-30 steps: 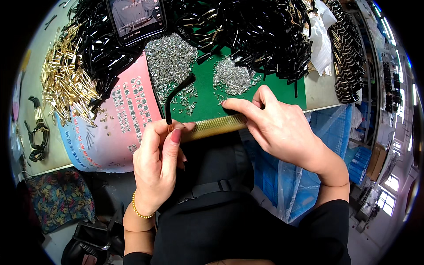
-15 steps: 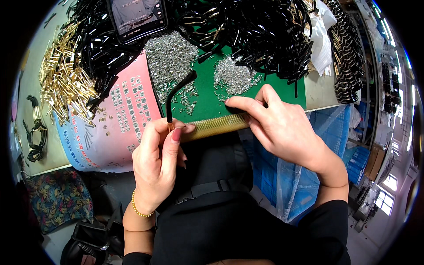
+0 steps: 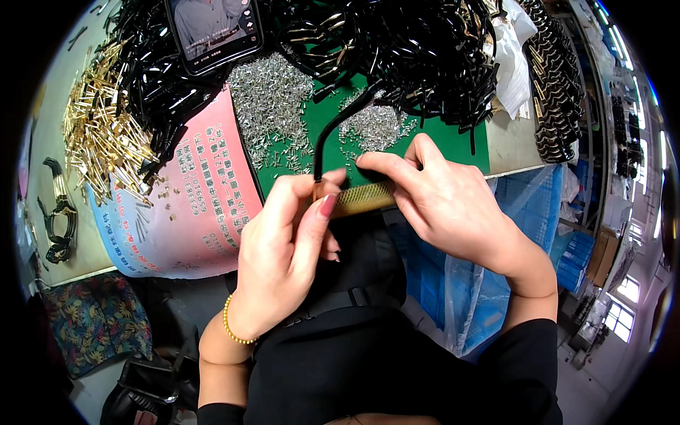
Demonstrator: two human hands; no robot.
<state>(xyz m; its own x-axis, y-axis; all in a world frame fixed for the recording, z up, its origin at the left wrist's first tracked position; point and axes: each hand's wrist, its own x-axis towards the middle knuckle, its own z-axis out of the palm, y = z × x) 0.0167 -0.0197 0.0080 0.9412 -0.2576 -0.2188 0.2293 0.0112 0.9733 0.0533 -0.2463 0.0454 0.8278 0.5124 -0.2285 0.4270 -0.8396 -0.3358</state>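
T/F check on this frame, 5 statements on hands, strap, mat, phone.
1. The left hand pinches the lower end of a bent black strap. True.
2. The right hand rests flat on the pink sheet. False: it is over the green mat, fingers at the mat's gold edge strip.
3. A phone lies at the top, screen lit. True.
4. The small silver pins are in a bowl. False: loose piles.
5. Gold parts lie at left. True.

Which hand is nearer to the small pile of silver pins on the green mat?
Right. The right hand has its fingertips just below the small pile of silver pins; the left hand is lower, further left.
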